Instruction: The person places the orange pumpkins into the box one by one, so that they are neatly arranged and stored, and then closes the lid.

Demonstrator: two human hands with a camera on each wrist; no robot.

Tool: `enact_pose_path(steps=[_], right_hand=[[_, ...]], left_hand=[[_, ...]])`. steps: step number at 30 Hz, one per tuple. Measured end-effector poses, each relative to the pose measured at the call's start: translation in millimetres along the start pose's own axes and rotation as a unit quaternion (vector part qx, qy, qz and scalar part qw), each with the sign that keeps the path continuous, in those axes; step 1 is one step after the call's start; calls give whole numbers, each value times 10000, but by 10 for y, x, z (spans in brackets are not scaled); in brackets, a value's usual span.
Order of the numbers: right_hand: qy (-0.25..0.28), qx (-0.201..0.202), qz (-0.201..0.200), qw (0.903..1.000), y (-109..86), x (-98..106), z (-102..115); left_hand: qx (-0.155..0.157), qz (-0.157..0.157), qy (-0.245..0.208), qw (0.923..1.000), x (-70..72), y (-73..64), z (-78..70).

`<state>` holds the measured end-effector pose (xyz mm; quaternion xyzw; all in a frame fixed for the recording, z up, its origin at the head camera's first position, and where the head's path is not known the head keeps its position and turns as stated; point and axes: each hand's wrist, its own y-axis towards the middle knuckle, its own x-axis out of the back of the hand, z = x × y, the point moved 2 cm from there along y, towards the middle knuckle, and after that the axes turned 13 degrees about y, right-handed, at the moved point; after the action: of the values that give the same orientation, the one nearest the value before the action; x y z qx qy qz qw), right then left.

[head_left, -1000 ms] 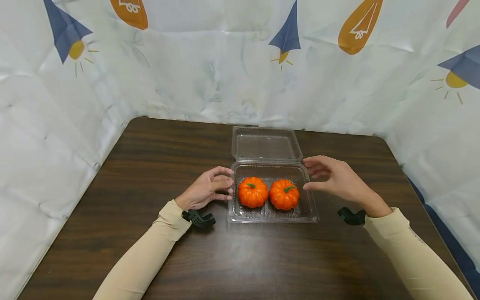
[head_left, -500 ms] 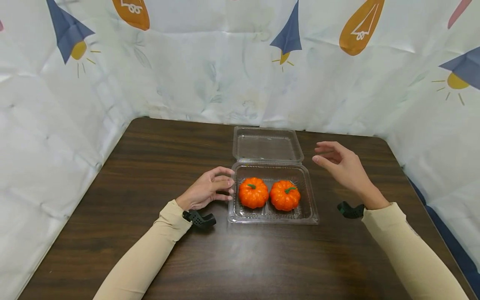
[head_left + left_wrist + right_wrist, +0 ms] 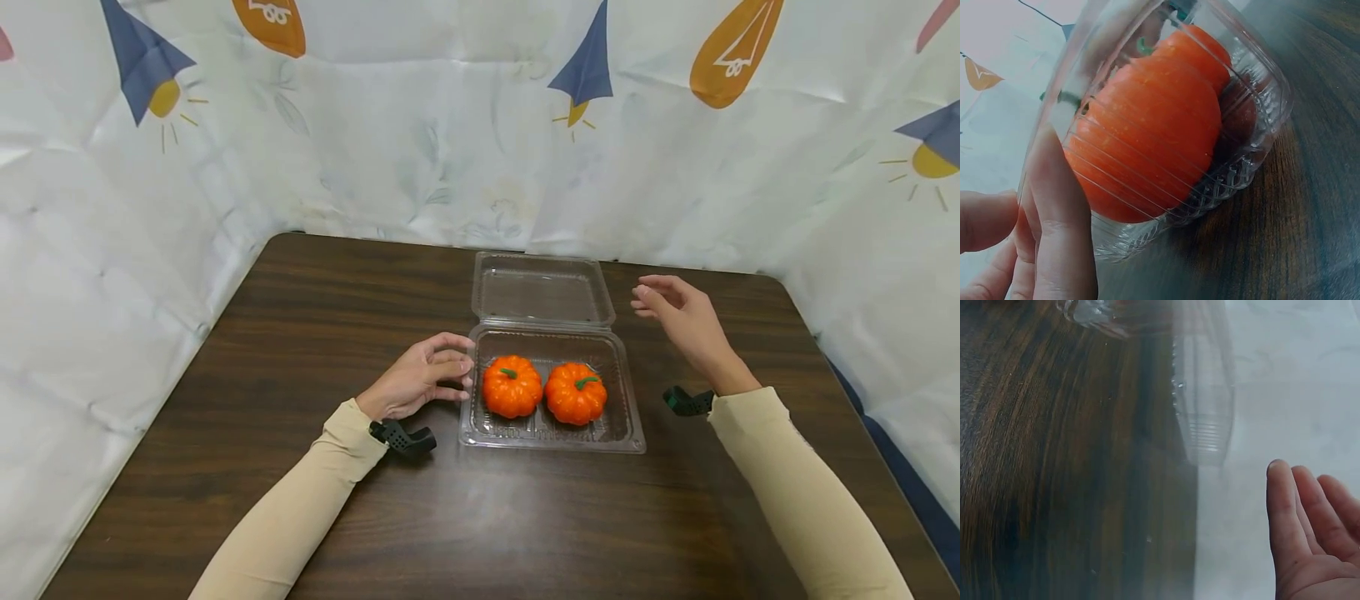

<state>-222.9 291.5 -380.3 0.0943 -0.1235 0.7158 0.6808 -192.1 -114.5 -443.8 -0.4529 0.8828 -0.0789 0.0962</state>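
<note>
A clear plastic clamshell container (image 3: 551, 443) lies on the table with its lid (image 3: 543, 287) folded back, away from the person. Inside its base sit two small orange pumpkins with green stems, a left pumpkin (image 3: 512, 387) and a right pumpkin (image 3: 576, 393). My left hand (image 3: 423, 375) pinches the base's left rim between thumb and fingers; the left wrist view shows a pumpkin (image 3: 1147, 137) through the clear wall. To the right of the lid, my right hand (image 3: 686, 321) is held apart from it, fingers loosely bent and holding nothing. In the right wrist view the lid (image 3: 1204, 394) is ahead of the fingers (image 3: 1282, 506).
The dark wood-grain table (image 3: 337, 517) runs back to a white printed curtain (image 3: 375, 150), which also hangs along both sides. A black wrist strap (image 3: 405, 437) is on the left wrist and another strap (image 3: 686, 402) on the right.
My right hand has left the right side of the base and moved back beside the lid, out to the right. My left hand stays at the left rim; the pumpkins keep their places.
</note>
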Motion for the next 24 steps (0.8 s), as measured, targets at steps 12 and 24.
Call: enact_pose_path(steps=[12, 24], right_hand=[[1933, -560, 232, 9793, 255, -67, -220], [2433, -1373, 399, 9594, 488, -140, -431]], left_hand=[[47, -65, -23, 10000, 6, 9, -3], [94, -108, 2, 9999, 8, 29, 10]])
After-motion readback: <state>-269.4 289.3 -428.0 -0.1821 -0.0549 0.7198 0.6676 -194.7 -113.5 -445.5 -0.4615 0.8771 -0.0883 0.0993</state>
